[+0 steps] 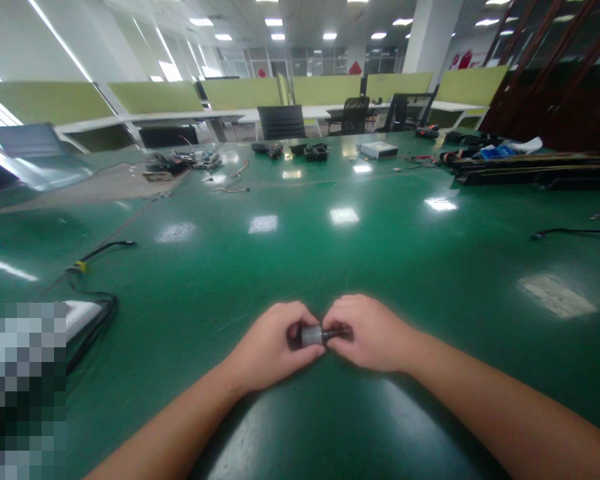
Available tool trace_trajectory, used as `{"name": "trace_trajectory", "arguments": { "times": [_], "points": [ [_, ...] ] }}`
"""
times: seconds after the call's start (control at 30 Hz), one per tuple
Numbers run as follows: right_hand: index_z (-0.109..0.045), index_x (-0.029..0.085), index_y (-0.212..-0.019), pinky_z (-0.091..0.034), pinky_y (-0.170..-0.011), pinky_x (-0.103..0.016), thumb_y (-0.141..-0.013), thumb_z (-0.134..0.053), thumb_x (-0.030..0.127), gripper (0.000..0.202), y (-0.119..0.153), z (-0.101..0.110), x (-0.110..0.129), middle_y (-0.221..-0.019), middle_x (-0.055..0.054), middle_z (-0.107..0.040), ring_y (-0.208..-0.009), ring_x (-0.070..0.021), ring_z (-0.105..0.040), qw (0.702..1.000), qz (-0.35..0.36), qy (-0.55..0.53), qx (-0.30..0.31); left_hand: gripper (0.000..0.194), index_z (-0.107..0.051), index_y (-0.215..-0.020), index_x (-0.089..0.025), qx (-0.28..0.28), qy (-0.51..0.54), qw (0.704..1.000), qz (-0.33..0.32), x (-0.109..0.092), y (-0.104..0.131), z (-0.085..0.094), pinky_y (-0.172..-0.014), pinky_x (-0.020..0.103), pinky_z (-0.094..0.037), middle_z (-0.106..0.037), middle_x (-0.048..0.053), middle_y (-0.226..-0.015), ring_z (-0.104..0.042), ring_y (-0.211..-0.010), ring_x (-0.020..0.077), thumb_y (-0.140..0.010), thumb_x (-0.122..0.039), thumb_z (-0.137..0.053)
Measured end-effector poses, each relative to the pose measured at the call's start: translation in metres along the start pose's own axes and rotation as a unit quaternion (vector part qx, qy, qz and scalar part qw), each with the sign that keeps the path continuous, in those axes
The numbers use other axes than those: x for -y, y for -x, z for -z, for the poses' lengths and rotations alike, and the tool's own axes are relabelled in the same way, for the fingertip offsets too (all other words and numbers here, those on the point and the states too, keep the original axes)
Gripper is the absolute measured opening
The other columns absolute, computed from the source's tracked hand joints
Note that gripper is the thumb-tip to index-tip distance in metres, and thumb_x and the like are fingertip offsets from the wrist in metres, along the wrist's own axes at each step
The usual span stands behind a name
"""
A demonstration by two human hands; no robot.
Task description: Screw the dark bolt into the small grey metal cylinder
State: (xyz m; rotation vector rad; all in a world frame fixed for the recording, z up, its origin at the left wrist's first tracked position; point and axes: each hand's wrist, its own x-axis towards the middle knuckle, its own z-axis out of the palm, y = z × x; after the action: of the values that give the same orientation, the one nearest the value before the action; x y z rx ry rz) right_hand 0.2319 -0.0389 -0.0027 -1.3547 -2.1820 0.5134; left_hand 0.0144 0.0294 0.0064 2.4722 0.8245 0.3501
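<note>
Low over the green tabletop (300,267), my two hands meet at one small part. It is a short grey cylinder with a dark, thinner shaft (312,335) on its right side; its exact kind is too blurred to tell. My left hand (275,347) curls its thumb and fingers around the grey end. With a pinch, my right hand (367,333) grips the dark shaft end. The part lies sideways between the hands, and its outer ends are partly hidden by fingers.
A black cable (103,250) lies at left, near a white-edged, partly pixelated object (83,317). Across the back are tangled wires (195,160), black parts (316,152), a metal box (379,149) and long dark bars (530,173). Another cable (575,232) lies at right.
</note>
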Motion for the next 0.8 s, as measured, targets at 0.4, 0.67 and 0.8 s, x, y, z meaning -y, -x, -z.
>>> {"name": "trace_trajectory", "arguments": {
  "times": [0.4, 0.67, 0.8],
  "points": [
    [-0.069, 0.019, -0.088, -0.039, -0.072, -0.028, -0.082, -0.069, 0.019, 0.006, -0.0003, 0.0031, 0.0005, -0.083, -0.001, -0.065, -0.079, -0.016, -0.056, 1.0, -0.004, -0.005, 0.005, 0.019, -0.066, -0.089, -0.02, -0.003, -0.003, 1.0, -0.011, -0.0017, -0.0008, 0.0007, -0.069, 0.028, -0.039, -0.062, 0.0, -0.078, -0.056, -0.074, 0.0177, -0.079, -0.034, -0.075],
    [-0.069, 0.019, -0.087, -0.038, -0.068, -0.027, -0.081, -0.069, 0.018, 0.006, 0.0021, 0.008, 0.0011, -0.082, -0.001, -0.065, -0.076, -0.0151, -0.055, 1.0, -0.014, -0.007, 0.015, 0.019, -0.066, -0.089, -0.021, -0.01, -0.005, 1.0, -0.02, -0.0017, -0.0001, 0.0006, -0.068, 0.028, -0.04, -0.062, 0.0, -0.077, -0.056, -0.074, 0.0173, -0.078, -0.033, -0.076],
    [-0.069, 0.019, -0.087, -0.038, -0.069, -0.027, -0.081, -0.069, 0.018, 0.006, 0.0021, 0.0093, 0.0015, -0.082, -0.001, -0.065, -0.076, -0.0152, -0.055, 1.0, -0.015, 0.001, 0.019, 0.021, -0.066, -0.09, -0.02, -0.006, -0.008, 1.0, -0.016, -0.0005, 0.0002, 0.0001, -0.069, 0.028, -0.04, -0.062, 0.0, -0.078, -0.056, -0.074, 0.0176, -0.079, -0.035, -0.076]
  ]
}}
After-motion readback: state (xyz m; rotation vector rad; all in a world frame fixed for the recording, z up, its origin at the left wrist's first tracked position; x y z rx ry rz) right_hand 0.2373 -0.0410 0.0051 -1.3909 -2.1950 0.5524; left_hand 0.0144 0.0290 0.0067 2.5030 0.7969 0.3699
